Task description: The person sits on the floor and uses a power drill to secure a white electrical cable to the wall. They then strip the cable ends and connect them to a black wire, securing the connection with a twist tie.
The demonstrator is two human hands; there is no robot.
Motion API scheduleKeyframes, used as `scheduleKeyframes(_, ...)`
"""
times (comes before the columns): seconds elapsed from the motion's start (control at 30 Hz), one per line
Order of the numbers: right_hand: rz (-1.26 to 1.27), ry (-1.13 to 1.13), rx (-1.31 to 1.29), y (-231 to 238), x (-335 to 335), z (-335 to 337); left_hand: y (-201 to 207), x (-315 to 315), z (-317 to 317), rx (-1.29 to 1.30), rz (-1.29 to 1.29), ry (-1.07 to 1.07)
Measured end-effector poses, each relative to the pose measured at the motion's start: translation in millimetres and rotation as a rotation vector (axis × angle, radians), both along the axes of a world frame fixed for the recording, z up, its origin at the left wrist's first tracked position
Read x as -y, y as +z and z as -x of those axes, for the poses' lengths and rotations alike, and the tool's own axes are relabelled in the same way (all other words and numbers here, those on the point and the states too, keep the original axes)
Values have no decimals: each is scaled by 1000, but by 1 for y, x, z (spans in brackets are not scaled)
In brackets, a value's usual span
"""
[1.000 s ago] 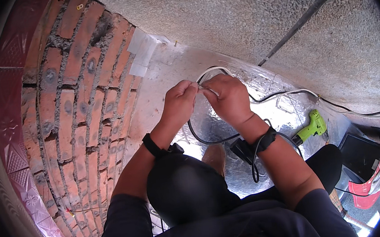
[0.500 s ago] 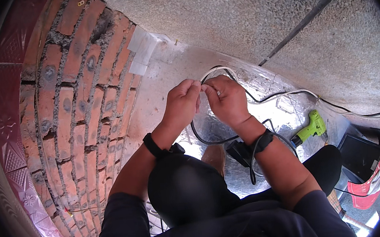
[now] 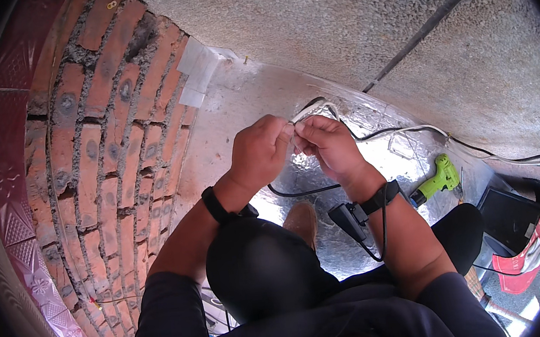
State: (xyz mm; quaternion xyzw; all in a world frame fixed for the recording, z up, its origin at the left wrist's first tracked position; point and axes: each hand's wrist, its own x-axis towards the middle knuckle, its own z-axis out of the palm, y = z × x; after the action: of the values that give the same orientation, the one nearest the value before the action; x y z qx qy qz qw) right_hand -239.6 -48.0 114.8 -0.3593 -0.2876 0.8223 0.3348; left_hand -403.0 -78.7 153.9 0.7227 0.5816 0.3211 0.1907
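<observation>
Above the silver foil sheet (image 3: 374, 157), we pinch a thin white cable (image 3: 316, 108) between both hands.

Our left hand (image 3: 260, 151) and right hand (image 3: 328, 146) meet fingertip to fingertip, each grip closed tight on the cable's end, which loops up just over our knuckles. From there the white cable and a black cable (image 3: 299, 192) beside it run off to the right across the foil. A brick wall (image 3: 102, 140) curves along our left. Near our right forearm, a green drill (image 3: 439, 179) lies on the foil, and a red tool bag (image 3: 520, 234) sits further right.
</observation>
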Motion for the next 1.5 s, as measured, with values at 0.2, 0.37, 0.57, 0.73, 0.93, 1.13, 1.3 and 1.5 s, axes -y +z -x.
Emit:
scheduleKeyframes(0.2,360,24,-493,-4,13,0,6,2,0,-25,-49,-89)
scheduleKeyframes(0.37,293,70,-292,-5,11,-3,4,5,0,40,6,-26)
scheduleKeyframes(0.57,-821,-277,710,7,22,-3,1,4,0,150,80,95)
scheduleKeyframes(0.73,-1235,-276,830,19,12,4,0,3,-3,230,159,128)
scheduleKeyframes(0.93,-1282,-320,925,19,8,7,-3,3,-5,316,247,157)
scheduleKeyframes(1.13,-1287,-322,881,17,6,7,-5,4,-6,411,303,176)
scheduleKeyframes(1.3,-1247,-317,833,16,6,9,-5,4,-5,442,317,185)
scheduleKeyframes(1.5,-913,-325,643,6,15,16,-2,3,-6,411,250,143)
